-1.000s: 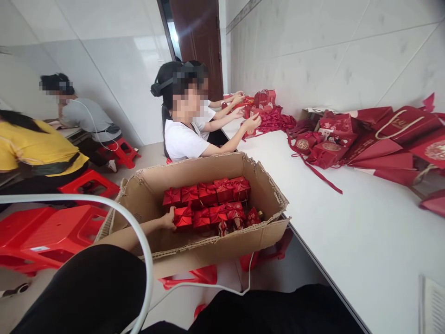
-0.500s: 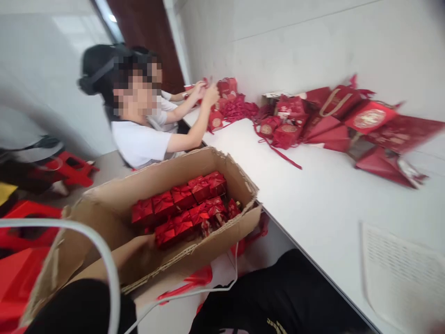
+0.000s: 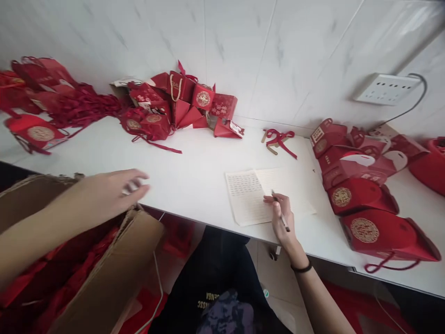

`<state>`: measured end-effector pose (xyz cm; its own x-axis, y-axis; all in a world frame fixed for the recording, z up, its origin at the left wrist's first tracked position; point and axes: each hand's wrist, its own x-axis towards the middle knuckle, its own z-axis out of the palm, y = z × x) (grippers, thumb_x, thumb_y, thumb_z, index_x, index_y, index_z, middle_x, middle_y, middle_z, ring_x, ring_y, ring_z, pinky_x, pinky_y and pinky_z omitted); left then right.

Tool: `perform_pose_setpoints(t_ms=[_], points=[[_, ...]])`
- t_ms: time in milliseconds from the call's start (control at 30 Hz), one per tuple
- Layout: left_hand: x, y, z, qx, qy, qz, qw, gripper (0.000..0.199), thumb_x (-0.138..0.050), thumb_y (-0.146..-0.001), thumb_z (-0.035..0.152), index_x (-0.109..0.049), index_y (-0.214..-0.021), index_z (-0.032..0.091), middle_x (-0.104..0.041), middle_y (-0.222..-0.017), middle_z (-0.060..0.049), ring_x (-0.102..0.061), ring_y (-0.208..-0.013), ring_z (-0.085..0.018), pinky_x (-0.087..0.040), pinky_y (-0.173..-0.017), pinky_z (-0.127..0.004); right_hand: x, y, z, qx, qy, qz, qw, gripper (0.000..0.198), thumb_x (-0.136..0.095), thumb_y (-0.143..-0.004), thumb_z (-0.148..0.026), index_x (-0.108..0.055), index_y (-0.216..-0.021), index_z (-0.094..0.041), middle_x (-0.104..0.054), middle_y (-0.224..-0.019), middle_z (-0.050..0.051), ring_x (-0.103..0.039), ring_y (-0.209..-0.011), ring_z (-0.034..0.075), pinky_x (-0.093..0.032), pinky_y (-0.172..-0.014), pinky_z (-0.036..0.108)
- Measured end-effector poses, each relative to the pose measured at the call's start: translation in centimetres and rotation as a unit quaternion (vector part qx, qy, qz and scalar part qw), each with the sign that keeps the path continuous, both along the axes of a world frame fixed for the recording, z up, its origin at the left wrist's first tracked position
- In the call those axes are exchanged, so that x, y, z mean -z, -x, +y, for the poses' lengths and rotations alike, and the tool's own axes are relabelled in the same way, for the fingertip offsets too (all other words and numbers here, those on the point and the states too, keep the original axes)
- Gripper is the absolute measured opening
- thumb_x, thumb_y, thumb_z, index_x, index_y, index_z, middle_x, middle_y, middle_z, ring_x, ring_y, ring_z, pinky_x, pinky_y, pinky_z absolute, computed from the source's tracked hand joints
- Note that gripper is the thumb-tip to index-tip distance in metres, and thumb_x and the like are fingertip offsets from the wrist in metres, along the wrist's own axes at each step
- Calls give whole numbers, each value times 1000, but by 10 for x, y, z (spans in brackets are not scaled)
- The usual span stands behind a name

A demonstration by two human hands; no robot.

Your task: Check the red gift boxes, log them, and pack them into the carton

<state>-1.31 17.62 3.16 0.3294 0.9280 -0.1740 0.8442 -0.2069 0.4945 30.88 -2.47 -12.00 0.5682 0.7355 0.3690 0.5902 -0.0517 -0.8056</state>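
Fingers apart and slightly blurred, my left hand (image 3: 104, 192) is over the corner of the cardboard box (image 3: 135, 260), with nothing in it. Red gift boxes (image 3: 38, 297) lie inside that carton, partly hidden by my forearm. My right hand (image 3: 283, 222) is closed around a slim pen (image 3: 282, 215), above the lower right of an open notebook (image 3: 243, 211). Rows of dense handwriting fill the upper part of the notebook's left page. The writing on its right page is too faint to read.
Red bags and boxes (image 3: 189, 106) are heaped along the wall, beside a pile of ribbons (image 3: 83, 104). A loose ribbon (image 3: 278, 139) lies behind the notebook. More red gift boxes (image 3: 365, 195) line the white table (image 3: 194, 181) at right. A power strip (image 3: 385, 89) is on the wall.
My view has swung right, from the carton and co-workers to the notebook. My left hand has risen out of the carton. My right hand with the pen now shows.
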Motion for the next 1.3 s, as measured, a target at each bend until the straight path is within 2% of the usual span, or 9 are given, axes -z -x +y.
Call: perform_pose_setpoints(t_ms=[100, 200, 267, 367, 467, 567, 700, 900, 1300], points=[[11, -92, 3, 154, -21, -24, 988, 23, -66, -61, 37, -67, -78, 22, -64, -70, 1, -60, -81, -22, -43, -84, -32, -6, -10, 13, -12, -23, 90, 996, 43, -32, -93, -56, -51, -99, -18, -63, -90, 9, -61, -80, 21, -49, -70, 36], [46, -190, 10, 280, -33, -100, 954, 14, -59, -68, 31, -66, -73, 20, -64, -70, -1, -58, -72, -19, -43, -75, -28, -11, -16, 37, -27, -19, 184, 982, 35, -54, -83, -54, -49, -80, -19, -60, -68, 2, -57, -62, 17, -46, -58, 29], [74, -243, 13, 291, -15, -169, 942, 17, -51, -73, 28, -64, -71, 17, -63, -68, -2, -56, -66, -16, -42, -68, -26, -11, -17, 53, -28, -20, 231, 972, 36, -65, -74, -50, -45, -74, -21, -56, -57, -2, -53, -52, 15, -42, -50, 26], [114, -290, 15, 230, 9, -279, 932, 22, -45, -77, 28, -62, -72, 15, -61, -69, -2, -53, -65, -14, -41, -64, -25, -6, -17, 68, -22, -13, 276, 961, 36, -62, -76, -50, -41, -71, -21, -54, -53, -3, -49, -47, 13, -38, -46, 23], [140, -303, 16, 181, 21, -319, 930, 26, -41, -80, 31, -61, -78, 15, -61, -71, -2, -53, -66, -13, -41, -65, -24, -2, -17, 71, -16, 8, 281, 959, 35, -59, -79, -49, -41, -68, -21, -54, -54, -2, -48, -48, 12, -36, -46, 23], [149, -301, 20, 168, 77, -356, 916, 24, -43, -79, 32, -61, -77, 15, -55, -60, 2, -46, -53, -10, -37, -57, -23, -2, -16, 70, 6, 39, 256, 966, 32, -65, -74, -43, -43, -65, -21, -53, -55, -3, -46, -49, 12, -35, -47, 23], [147, -300, 20, 153, 105, -377, 907, 20, -45, -77, 29, -59, -72, 15, -51, -57, 4, -40, -48, -8, -32, -52, -22, -3, -14, 72, 20, 74, 249, 966, 36, -62, -75, -38, -35, -58, -21, -44, -48, -5, -38, -45, 10, -30, -45, 23], [143, -302, 15, 158, 87, -359, 916, 19, -45, -76, 27, -59, -68, 16, -49, -54, 4, -37, -49, -9, -29, -49, -23, -1, -10, 71, 2, 57, 188, 981, 36, -52, -74, -27, -22, -55, -21, -23, -49, -7, -22, -46, 8, -22, -44, 22], [143, -302, 14, 168, 82, -367, 911, 18, -46, -78, 24, -56, -65, 16, -42, -51, 5, -34, -47, -8, -27, -48, -24, -6, -10, 70, 0, 80, 125, 989, 33, -48, -72, -25, -20, -55, -21, -21, -49, -7, -21, -45, 8, -20, -42, 21]])
